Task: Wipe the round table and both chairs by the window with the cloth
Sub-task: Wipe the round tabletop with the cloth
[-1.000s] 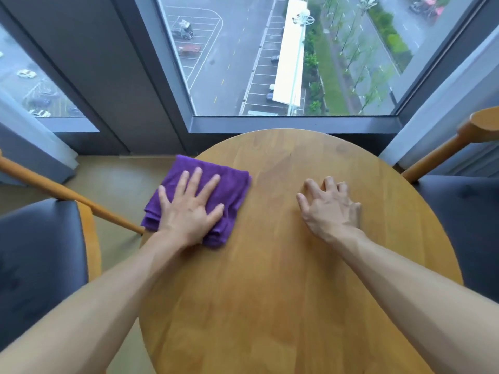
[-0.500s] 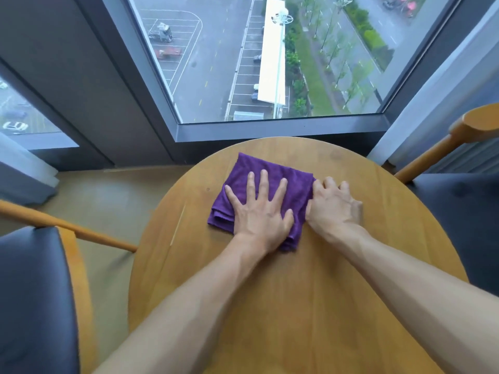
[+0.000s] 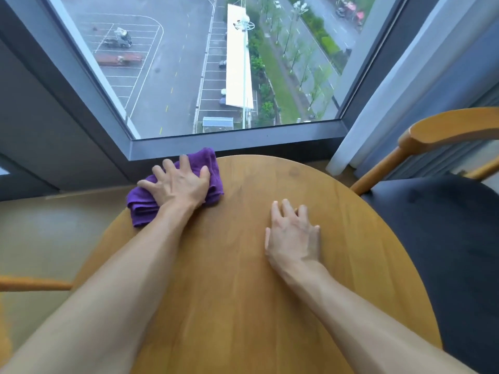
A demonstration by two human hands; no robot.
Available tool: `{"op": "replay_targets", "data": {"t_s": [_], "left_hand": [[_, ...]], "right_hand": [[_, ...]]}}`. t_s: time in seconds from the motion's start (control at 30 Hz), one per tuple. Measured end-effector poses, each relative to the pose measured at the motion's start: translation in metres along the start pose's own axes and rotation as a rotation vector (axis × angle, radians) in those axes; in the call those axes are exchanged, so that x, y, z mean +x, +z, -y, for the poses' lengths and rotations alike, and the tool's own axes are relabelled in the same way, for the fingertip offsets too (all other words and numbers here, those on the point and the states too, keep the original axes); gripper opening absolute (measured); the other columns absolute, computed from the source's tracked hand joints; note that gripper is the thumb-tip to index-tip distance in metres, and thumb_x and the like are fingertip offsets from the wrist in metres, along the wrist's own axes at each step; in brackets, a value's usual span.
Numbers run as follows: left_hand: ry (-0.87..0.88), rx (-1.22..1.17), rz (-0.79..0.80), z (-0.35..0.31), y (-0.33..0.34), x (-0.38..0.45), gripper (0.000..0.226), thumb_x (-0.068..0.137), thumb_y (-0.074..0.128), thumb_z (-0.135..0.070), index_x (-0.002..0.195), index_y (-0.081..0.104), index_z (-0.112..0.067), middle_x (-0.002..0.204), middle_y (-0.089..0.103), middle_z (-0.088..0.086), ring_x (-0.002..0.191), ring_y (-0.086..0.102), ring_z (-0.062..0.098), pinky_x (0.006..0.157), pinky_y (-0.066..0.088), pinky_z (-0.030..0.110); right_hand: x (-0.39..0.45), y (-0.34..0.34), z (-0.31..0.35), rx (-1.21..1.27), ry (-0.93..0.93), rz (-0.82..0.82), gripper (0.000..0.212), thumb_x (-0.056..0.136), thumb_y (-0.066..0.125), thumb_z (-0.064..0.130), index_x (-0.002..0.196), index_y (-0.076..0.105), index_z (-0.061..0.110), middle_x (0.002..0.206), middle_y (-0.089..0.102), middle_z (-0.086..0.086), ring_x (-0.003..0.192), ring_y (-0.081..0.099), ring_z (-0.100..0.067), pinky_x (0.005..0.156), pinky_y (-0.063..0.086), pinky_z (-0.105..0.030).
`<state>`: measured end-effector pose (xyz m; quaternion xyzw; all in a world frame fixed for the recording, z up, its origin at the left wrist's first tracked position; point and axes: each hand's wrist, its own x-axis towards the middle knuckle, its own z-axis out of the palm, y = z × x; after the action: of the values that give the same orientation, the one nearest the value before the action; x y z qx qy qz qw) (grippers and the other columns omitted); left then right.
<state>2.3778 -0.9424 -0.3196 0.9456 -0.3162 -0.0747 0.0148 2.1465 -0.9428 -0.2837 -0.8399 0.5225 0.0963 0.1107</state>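
Observation:
A round wooden table (image 3: 243, 279) fills the middle of the view. My left hand (image 3: 178, 184) presses flat, fingers spread, on a folded purple cloth (image 3: 213, 171) at the table's far left edge; part of the cloth hangs past the rim. Empty and open, my right hand (image 3: 294, 236) rests palm down on the bare tabletop, right of centre. A chair with a dark seat (image 3: 445, 238) and a wooden armrest (image 3: 445, 130) stands at the right. Only a wooden rail (image 3: 32, 283) of the left chair shows.
A large window (image 3: 216, 63) with a grey sill (image 3: 237, 143) runs just behind the table. A white curtain (image 3: 383, 103) hangs at the right, behind the chair. Beige floor (image 3: 54, 233) lies to the left of the table.
My left hand has slid the cloth from the table's middle out to its far left edge. My right hand has stayed on the tabletop. The view has tilted up and shifted right.

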Motion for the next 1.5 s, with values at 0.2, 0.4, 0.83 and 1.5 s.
{"op": "replay_targets", "data": {"t_s": [0.2,0.4,0.83,1.5], "left_hand": [[0.286,0.041,0.015,-0.091,0.003,0.008,0.058,0.089,0.024,-0.062,0.126,0.05,-0.025,0.127,0.052,0.014,0.124,0.042,0.035,0.102,0.026,0.065],[0.705,0.071,0.036,-0.176,0.011,-0.024,0.056,0.087,0.025,-0.065,0.124,0.05,-0.033,0.127,0.054,0.008,0.122,0.044,0.031,0.099,0.025,0.063],[1.208,-0.206,0.11,-0.22,0.019,-0.103,0.036,0.102,0.034,-0.032,0.123,0.062,-0.023,0.128,0.063,-0.002,0.126,0.051,0.02,0.11,0.029,0.041],[0.603,0.273,0.329,-0.011,0.011,-0.191,0.122,0.054,-0.004,-0.099,0.152,-0.028,-0.03,0.162,-0.031,0.002,0.151,-0.024,0.027,0.11,0.006,0.077]], "right_hand": [[-0.001,0.0,-0.01,0.051,-0.032,0.057,0.068,0.096,0.048,0.032,0.156,0.016,0.026,0.163,0.013,0.003,0.139,0.023,-0.024,0.11,0.033,-0.057],[-0.005,-0.008,-0.026,0.196,-0.066,0.005,0.049,0.089,0.048,0.016,0.138,0.045,0.021,0.143,0.039,0.005,0.131,0.035,-0.021,0.106,0.041,-0.045],[0.027,-0.034,-0.132,0.362,0.116,-0.494,0.02,0.088,0.044,0.002,0.103,0.056,0.007,0.111,0.052,-0.014,0.103,0.05,-0.036,0.079,0.038,-0.042],[0.055,-0.002,-0.171,0.093,0.008,-0.056,0.083,0.085,0.02,0.082,0.154,0.01,0.037,0.148,0.039,-0.012,0.131,0.041,-0.036,0.105,0.034,-0.052]]}}
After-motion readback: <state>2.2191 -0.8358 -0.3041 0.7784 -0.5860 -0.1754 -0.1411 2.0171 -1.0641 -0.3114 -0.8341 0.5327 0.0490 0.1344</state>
